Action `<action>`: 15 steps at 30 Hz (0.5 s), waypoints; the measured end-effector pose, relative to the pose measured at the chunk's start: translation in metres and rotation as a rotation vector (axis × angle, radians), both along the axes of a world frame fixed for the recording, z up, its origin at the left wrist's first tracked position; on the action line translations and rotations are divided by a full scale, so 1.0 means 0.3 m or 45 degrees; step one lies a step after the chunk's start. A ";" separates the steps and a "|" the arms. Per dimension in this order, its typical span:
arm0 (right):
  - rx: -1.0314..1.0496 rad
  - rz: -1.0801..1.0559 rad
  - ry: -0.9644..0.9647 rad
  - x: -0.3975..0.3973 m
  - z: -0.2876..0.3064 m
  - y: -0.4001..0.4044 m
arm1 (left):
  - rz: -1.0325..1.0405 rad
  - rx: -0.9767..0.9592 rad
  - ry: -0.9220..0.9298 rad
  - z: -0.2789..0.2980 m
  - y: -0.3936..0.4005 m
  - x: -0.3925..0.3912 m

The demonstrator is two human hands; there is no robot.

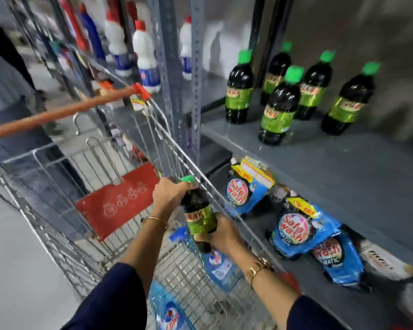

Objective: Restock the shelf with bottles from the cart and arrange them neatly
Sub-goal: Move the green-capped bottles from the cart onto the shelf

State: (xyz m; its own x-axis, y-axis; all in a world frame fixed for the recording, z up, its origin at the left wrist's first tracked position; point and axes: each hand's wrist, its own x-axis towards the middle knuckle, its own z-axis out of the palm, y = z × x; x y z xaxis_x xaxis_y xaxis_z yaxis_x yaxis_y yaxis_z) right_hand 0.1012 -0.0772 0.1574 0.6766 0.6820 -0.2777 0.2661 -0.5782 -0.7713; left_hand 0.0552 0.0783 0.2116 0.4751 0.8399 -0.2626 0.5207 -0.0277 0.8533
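Observation:
A dark bottle with a green cap and green label [198,210] is held above the wire cart [167,139]. My left hand [168,196] grips its neck just under the cap. My right hand [221,232] holds its base from below. Several matching green-capped bottles [280,108] stand loosely grouped on the grey shelf [332,167] to the right. Blue pouches [221,265] lie in the cart's bottom.
Blue Safewash packs [296,229] lie on the lower shelf under the grey one. White bottles with red caps [144,55] stand on the neighbouring shelf behind a perforated grey upright [196,75]. The cart's orange handle [65,110] and red seat flap [117,198] are on the left.

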 end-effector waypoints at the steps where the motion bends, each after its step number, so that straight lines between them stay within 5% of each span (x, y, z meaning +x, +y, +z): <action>1: 0.105 -0.039 0.002 0.014 0.054 -0.014 | -0.022 0.069 -0.008 0.072 -0.015 0.025; 7: 0.485 -0.242 -0.105 0.152 0.327 -0.128 | -0.193 0.335 -0.243 0.439 -0.176 0.193; 15: 0.550 -0.494 -0.254 0.427 0.483 -0.299 | -0.421 0.561 -0.344 0.632 -0.399 0.461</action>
State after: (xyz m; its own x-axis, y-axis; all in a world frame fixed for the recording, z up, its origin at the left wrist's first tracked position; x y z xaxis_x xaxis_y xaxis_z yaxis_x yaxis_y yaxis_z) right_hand 0.2293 -0.1669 0.3024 0.9086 0.3981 0.1264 0.2620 -0.3076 -0.9147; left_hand 0.1934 -0.0414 0.4011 0.7305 0.6386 0.2419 0.1912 -0.5313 0.8253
